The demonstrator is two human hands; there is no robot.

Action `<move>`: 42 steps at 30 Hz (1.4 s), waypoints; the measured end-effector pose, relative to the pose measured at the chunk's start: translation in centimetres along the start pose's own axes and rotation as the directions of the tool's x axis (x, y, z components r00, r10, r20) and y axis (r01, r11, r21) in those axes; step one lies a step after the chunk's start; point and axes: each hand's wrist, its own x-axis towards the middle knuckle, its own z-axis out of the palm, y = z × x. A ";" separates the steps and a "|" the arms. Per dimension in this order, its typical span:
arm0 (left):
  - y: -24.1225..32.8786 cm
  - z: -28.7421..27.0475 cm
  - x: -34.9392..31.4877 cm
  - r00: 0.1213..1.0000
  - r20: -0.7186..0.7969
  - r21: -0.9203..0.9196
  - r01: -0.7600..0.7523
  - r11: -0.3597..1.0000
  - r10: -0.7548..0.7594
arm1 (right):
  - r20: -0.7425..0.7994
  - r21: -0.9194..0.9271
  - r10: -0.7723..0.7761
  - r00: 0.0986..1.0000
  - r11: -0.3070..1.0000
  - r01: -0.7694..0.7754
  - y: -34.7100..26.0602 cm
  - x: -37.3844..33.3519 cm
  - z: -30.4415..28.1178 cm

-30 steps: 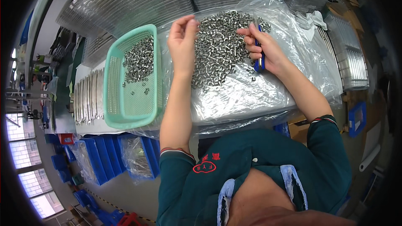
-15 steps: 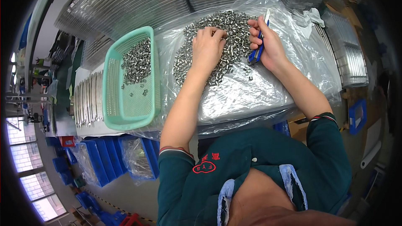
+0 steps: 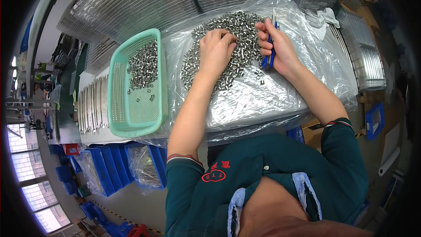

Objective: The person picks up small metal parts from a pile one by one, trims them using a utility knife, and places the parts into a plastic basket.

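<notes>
A wide pile of small silvery metal rings (image 3: 239, 61) lies on clear plastic sheeting (image 3: 250, 109). Over the pile's middle is my left hand (image 3: 215, 48), its fingers bent and thumb and fingertips drawn together at the rings. What sits between those fingertips is too small to make out. My right hand (image 3: 280, 46), at the pile's right edge, is closed around a blue utility knife (image 3: 269, 55) with its blade pointing away from me. Left of the pile, a pale green mesh basket (image 3: 162, 87) holds many similar small metal pieces (image 3: 144, 68) toward its far end.
Stacked clear plastic trays (image 3: 131, 8) line the table's back, with more (image 3: 362, 52) at the right. Thin metal rods (image 3: 93, 105) lie left of the basket. A white cloth (image 3: 322, 19) rests at the back right. Blue bins (image 3: 107, 166) stand below the table's front edge.
My right hand has shifted slightly left, and the knife has turned so its blade shows narrower and more upright. My left hand has barely moved over the rings.
</notes>
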 end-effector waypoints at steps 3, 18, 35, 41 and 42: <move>0.4 0.0 0.1 0.998 0.012 -0.014 0.057 0.998 -0.057 | 0.001 -0.010 0.009 1.000 1.000 -0.008 0.0 0.0 0.0; 0.9 -0.6 0.8 0.984 -0.179 -0.159 -0.009 0.987 -0.020 | 0.018 -0.089 0.101 0.995 0.991 -0.099 0.0 -0.1 0.2; 2.5 -1.3 0.3 0.950 -0.311 -0.457 -0.119 0.881 -0.033 | 0.138 -0.189 0.247 0.959 0.957 -0.219 0.4 -0.6 0.6; 3.2 -1.8 0.4 0.947 -0.315 -0.273 -0.161 0.948 0.070 | 0.145 -0.259 0.212 0.967 0.951 -0.170 0.6 -0.3 0.2; 3.3 -1.8 0.3 0.948 -0.317 -0.371 -0.106 0.923 -0.018 | 0.157 -0.167 0.251 0.955 0.960 -0.225 0.4 -0.3 0.3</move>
